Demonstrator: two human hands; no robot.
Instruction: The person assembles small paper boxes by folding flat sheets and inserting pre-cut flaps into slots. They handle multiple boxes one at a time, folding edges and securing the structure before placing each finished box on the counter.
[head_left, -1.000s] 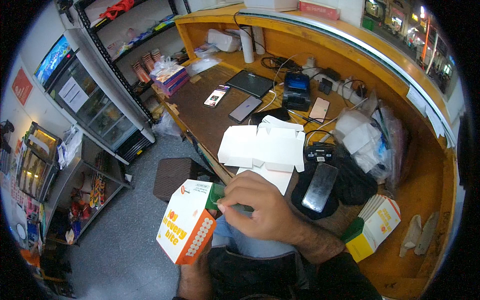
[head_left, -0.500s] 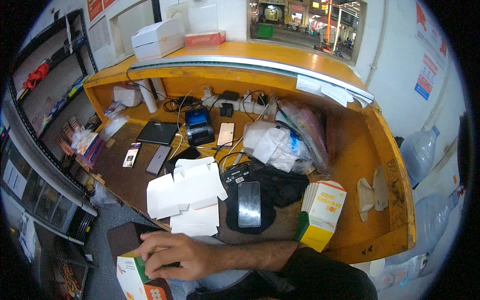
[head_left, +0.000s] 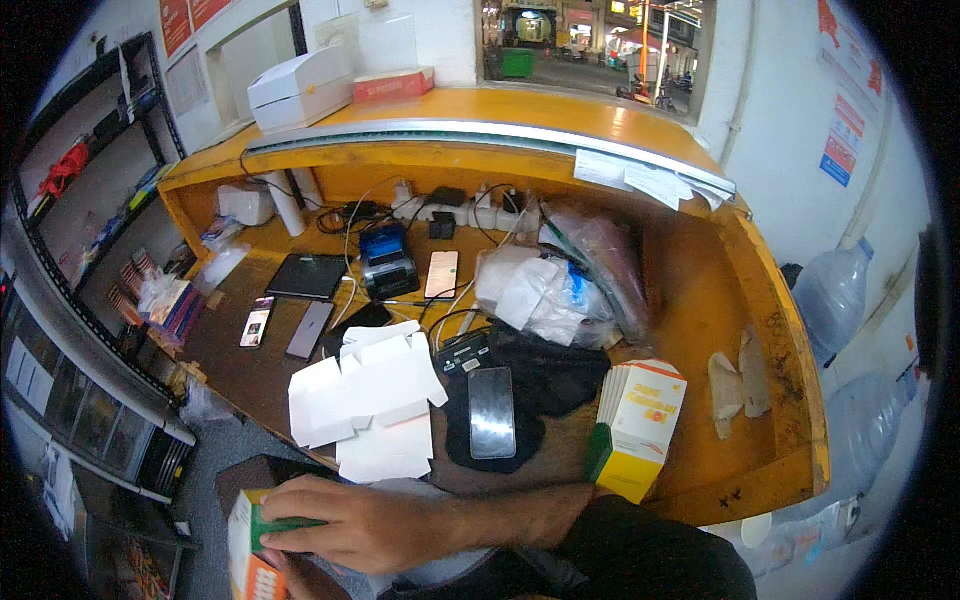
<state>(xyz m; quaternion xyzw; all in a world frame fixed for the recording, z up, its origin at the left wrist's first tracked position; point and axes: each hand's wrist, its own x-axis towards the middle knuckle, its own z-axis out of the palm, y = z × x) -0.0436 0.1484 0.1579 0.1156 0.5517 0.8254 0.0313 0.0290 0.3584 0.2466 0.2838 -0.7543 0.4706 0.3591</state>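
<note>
At the lower left, a small carton in white, orange and green is held near my lap. My right hand reaches across from the right, its fingers closed over the carton's green edge. Just below it, part of my left hand shows against the carton's side; most of it is hidden. On the desk above lie flat white unfolded boxes. A dark-screened phone rests on a black cloth. Right of it, a stack of flattened yellow, white and green cartons leans near my forearm.
The yellow desk curves around me. Farther back are a bagged white bundle, a blue-black device, a black tablet, more phones and cables. Shelves stand left; large water bottles stand right.
My right hand has shifted slightly left and down on the carton, its fingers now closer together. The carton has tilted and moved a little left. More of my left hand shows beneath.
</note>
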